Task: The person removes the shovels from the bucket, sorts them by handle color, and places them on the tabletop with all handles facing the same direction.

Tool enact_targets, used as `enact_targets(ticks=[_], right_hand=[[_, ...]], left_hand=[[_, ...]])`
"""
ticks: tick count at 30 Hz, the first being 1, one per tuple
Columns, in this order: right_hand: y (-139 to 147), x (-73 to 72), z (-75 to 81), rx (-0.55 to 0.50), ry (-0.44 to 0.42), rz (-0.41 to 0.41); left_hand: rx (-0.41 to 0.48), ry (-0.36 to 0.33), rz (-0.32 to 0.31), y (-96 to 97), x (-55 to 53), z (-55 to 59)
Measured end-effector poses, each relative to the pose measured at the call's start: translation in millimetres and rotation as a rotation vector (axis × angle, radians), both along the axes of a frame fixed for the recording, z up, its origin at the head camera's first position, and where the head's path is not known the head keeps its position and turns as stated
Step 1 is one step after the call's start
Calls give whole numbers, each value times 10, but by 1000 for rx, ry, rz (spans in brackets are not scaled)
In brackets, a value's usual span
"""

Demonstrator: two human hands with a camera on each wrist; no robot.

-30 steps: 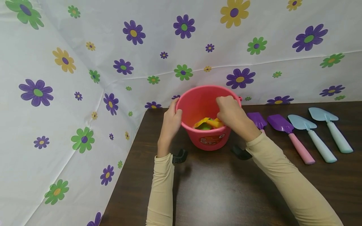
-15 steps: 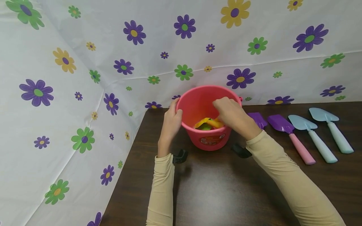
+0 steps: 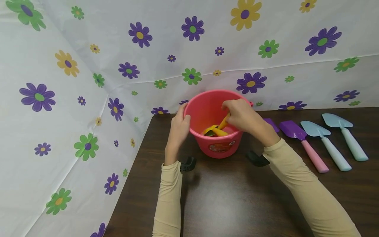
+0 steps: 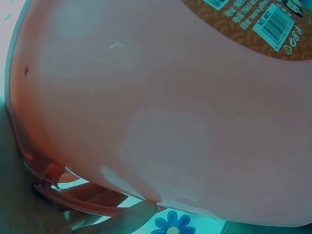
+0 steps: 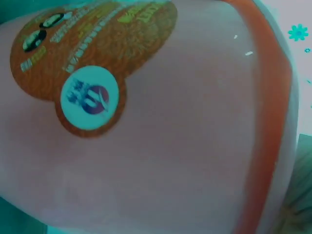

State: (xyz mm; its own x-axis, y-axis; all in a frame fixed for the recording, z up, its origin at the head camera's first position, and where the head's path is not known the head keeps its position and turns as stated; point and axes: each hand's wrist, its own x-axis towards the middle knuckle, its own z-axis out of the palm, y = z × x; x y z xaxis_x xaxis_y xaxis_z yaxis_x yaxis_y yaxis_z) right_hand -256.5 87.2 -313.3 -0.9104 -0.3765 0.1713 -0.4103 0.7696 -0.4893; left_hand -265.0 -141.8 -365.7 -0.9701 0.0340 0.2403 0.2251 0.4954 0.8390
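A pink bucket (image 3: pixel 219 144) stands upright at the back of the table. My left hand (image 3: pixel 180 126) grips its left rim, with the thumb on the near side. In the left wrist view, fingers (image 4: pixel 131 217) curl beside the bucket's handle (image 4: pixel 73 201). Over the right rim, my right hand (image 3: pixel 241 113) reaches into the bucket and holds a yellow handle (image 3: pixel 225 121); what it belongs to is hidden. A second yellow-handled tool (image 3: pixel 220 132) lies at the bottom, by a yellow and dark piece (image 3: pixel 209 130). The right wrist view shows mostly the bucket's labelled wall (image 5: pixel 185 146).
Right of the bucket lie a purple shovel with a pink handle (image 3: pixel 314 156) and two pale blue trowels, one nearer (image 3: pixel 337 158) and one farther (image 3: pixel 353 143). Another purple shovel (image 3: pixel 271 124) is partly behind my right arm. A flowered sheet (image 3: pixel 165 42) hangs behind the table.
My right hand has risen slightly and shifted inside the bucket, and a yellow handle now shows upright in its fingers. The green piece below is less visible. The left hand has stayed put.
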Motion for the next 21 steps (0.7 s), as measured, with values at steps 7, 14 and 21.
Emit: enact_targets(ticks=[7, 14, 21], right_hand=[[-31, 20, -49, -145, 50, -43], [-48, 36, -26, -181, -13, -60], [-61, 22, -36, -153, -49, -25]], left_hand=[[15, -17, -5, 2, 14, 5], [23, -21, -9, 2, 26, 12], [26, -30, -3, 10, 28, 14]])
